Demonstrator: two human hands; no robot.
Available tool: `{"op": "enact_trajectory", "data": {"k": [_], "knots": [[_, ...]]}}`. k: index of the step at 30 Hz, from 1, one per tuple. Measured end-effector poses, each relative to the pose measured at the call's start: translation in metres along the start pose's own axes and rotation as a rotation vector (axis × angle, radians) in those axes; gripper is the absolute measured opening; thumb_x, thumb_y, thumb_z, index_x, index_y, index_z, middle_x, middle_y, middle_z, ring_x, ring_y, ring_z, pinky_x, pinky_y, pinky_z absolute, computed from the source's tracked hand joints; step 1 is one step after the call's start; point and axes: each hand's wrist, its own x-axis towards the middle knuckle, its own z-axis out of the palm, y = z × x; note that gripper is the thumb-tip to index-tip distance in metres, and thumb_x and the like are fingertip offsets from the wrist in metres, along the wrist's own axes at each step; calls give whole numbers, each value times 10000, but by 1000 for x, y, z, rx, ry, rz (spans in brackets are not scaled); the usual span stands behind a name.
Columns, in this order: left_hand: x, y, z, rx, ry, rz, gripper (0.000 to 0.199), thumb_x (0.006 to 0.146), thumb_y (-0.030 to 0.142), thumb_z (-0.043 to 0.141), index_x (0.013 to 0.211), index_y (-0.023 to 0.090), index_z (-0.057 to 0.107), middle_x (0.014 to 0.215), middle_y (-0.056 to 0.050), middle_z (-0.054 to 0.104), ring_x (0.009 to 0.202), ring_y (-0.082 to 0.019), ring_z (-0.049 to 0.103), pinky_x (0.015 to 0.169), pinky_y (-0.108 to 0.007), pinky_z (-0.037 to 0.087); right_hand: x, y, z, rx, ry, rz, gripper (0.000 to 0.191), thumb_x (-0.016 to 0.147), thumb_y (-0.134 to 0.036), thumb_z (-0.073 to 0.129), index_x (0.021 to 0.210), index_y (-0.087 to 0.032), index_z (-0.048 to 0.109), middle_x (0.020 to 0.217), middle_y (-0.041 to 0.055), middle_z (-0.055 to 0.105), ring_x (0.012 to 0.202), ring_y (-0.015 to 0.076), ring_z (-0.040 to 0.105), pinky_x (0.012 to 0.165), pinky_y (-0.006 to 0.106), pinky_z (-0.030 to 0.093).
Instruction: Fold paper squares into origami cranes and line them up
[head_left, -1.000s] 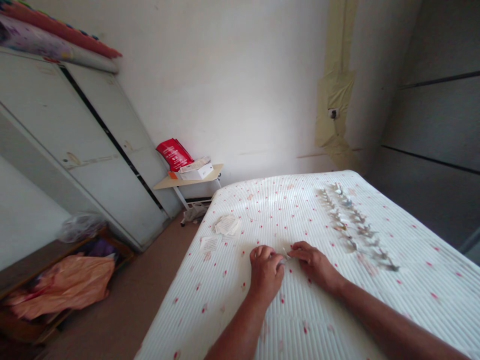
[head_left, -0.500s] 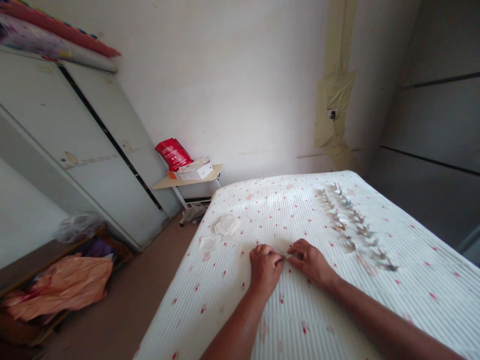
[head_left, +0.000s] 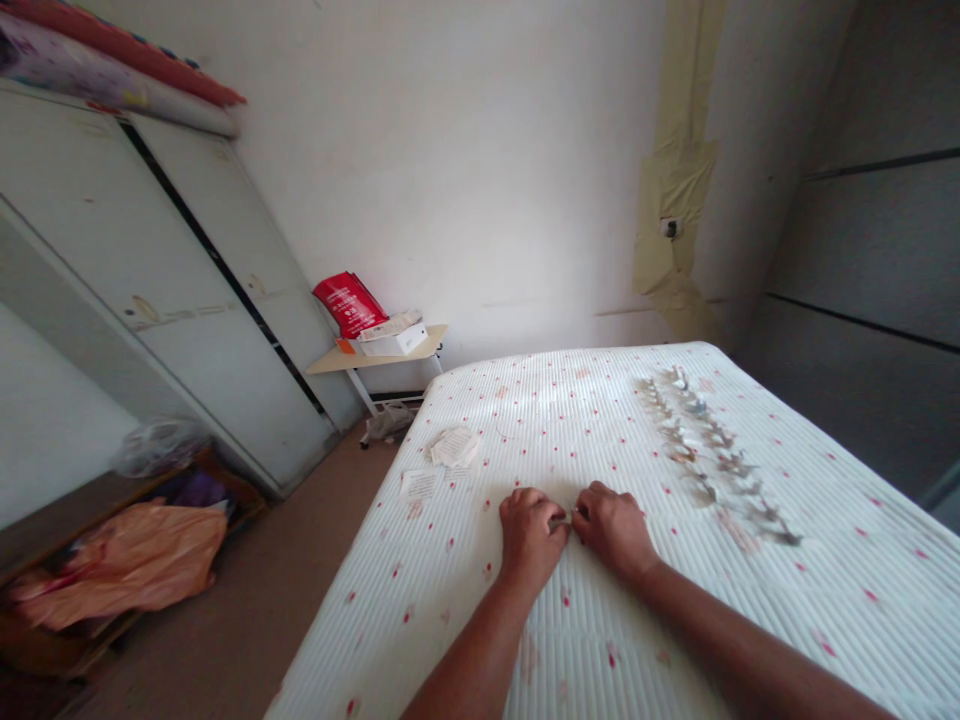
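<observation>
A: Where's the small paper piece [head_left: 562, 519] sitting?
B: Between the hands, over the bed cover [head_left: 585, 640]. Left hand [head_left: 529, 535] is pinching it from the left, right hand [head_left: 616, 525] looks to be gripping the right end.
A: Nearer hand? Long axis?
B: Neither — both are touching. Visible bit is running left-right, tip to tip — fingers are hiding the rest, can't tell true axis.

A small table [head_left: 328, 363] holds a white box [head_left: 397, 343].

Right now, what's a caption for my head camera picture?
Left hand and right hand meet at a small pale piece near folded figures.
</observation>
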Motion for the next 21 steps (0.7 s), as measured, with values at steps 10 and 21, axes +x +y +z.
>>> {"op": "enact_trajectory", "data": {"k": [10,21], "knots": [[0,1,-3,-15,-2,-34,64,653,221,655,717,223,650,798,-3,582,869,-166,501,828,-341,330,4,-7,-1,-118,-87,7,140,784,-185,491,727,-140,611,773,71,619,669,162,585,608,287,271],[-1,0,-1,-1,-4,-26,62,664,233,644,725,226,649,805,-14,581,876,-180,497,822,-348,329,3,-6,0,-100,-81,2,122,776,-198,500,741,-144,602,782,63,618,672,159,581,616,288,267]]}}
